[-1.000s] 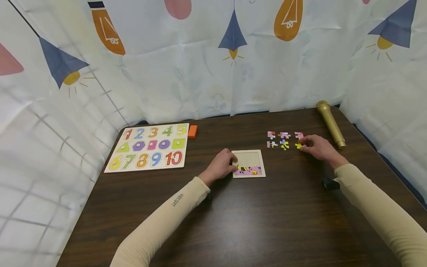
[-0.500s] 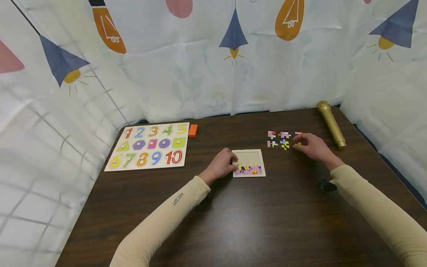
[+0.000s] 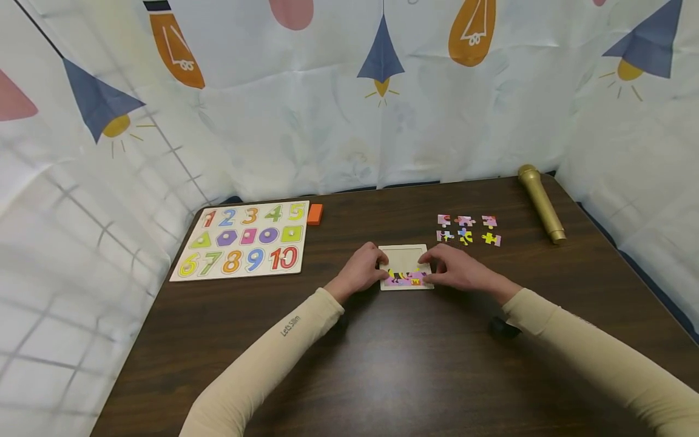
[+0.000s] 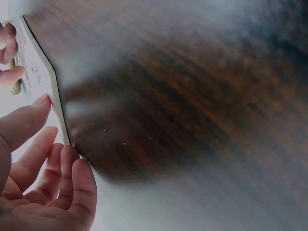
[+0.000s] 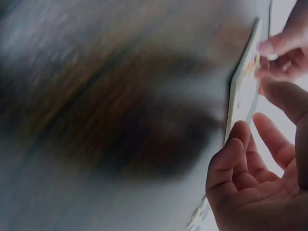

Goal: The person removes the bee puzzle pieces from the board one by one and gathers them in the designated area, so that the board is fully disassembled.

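A small wooden puzzle tray (image 3: pixel 402 258) lies flat on the dark table, its lower part filled with pink and yellow pieces. My left hand (image 3: pixel 360 271) grips the tray's left side, thumb over the face and other fingers along the edge, as the left wrist view also shows. At the right side, my right hand (image 3: pixel 460 268) holds the frame the same way, thumb near the filled row and forefinger higher up. In the right wrist view the curled fingers (image 5: pixel 226 163) stand right at the tray's rim (image 5: pixel 233 98). Both hands partly cover its sides.
Loose jigsaw pieces (image 3: pixel 490 239) lie in two short rows beyond the right hand. A gold microphone (image 3: pixel 542 203) rests at the back right. On the left are a number and shape board (image 3: pixel 207 250) and an orange block (image 3: pixel 315 214).
My right hand has left the loose pieces and come left and nearer to the tray's right side. The left hand keeps its place, and the loose pieces lie where they were.
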`<state>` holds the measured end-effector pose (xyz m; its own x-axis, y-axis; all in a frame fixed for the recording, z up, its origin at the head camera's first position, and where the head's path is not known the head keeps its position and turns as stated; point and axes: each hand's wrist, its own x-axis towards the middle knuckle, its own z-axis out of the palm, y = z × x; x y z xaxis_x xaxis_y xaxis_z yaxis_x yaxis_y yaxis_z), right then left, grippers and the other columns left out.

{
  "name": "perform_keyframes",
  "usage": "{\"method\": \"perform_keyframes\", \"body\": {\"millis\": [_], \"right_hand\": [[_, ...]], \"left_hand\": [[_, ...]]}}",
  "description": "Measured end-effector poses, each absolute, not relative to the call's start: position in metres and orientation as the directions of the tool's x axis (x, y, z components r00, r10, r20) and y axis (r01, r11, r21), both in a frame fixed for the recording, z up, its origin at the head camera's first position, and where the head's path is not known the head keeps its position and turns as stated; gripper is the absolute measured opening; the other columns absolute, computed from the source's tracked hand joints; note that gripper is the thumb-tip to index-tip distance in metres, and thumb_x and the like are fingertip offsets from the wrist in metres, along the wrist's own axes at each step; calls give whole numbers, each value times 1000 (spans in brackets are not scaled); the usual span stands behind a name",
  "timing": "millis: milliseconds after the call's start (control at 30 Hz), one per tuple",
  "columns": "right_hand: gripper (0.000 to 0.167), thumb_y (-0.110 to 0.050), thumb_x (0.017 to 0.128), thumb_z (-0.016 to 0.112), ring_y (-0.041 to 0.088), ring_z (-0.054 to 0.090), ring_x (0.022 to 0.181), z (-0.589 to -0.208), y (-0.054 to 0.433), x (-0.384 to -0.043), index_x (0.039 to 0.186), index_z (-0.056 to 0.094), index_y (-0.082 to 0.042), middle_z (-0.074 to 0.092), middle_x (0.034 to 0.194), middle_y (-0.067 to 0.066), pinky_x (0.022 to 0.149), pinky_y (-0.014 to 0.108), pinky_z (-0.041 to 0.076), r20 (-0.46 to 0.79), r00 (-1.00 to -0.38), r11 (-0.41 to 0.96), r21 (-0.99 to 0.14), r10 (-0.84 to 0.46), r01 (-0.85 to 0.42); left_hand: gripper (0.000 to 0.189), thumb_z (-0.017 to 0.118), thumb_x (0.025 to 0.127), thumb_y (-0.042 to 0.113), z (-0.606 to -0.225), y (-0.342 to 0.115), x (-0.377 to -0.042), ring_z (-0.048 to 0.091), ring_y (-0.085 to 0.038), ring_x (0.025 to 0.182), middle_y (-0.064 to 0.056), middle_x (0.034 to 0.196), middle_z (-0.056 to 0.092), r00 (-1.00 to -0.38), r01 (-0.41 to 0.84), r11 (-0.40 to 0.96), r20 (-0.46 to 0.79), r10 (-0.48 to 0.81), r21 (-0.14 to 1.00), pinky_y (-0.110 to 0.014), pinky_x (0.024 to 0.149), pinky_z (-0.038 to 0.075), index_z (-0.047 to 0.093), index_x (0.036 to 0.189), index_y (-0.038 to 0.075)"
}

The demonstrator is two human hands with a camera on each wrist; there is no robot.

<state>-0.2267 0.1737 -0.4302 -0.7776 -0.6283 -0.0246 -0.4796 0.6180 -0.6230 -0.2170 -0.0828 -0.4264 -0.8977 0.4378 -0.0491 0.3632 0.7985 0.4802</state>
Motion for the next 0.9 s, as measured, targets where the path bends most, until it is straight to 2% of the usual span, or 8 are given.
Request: {"method": "perform_keyframes", "body": {"millis": [167,533,733,900], "right_hand": [[40,-26,84,77,14,47,78,-433,164,-223,118,65,-9,54,108,6,67,28,42,-51,-742,598,-630,-668,-495],[32,-19,86,75,16,48,81,-432,162,-226,114,65,-8,53,108,7,69,29,41,-31,-738,608,-591,-674,-531],[30,-20,87,74,17,49,80,-431,155,-229,112,66,-5,57,105,7,71,32,43,-23,-755,626,-576,-656,-526],[32,-21,88,73,18,54,85,-430,142,-229,113,66,-4,60,107,7,78,35,48,-45,-789,661,-577,-613,-480]], "left_hand": [[28,76,85,15,-426,-82,-218,50,-20,90,-9,100,56,-898,358,804,-62,436,475,-33,84,45,70,108,0],[25,75,85,14,-426,-81,-224,50,-20,91,-9,97,56,-892,380,810,-53,448,448,-33,84,45,70,105,-1],[25,75,86,12,-424,-80,-227,50,-21,92,-10,98,55,-894,381,810,-45,446,446,-33,84,45,70,106,-2],[25,75,85,13,-424,-80,-226,51,-22,93,-10,98,56,-887,404,802,-28,462,441,-33,85,44,70,105,-2]]}}
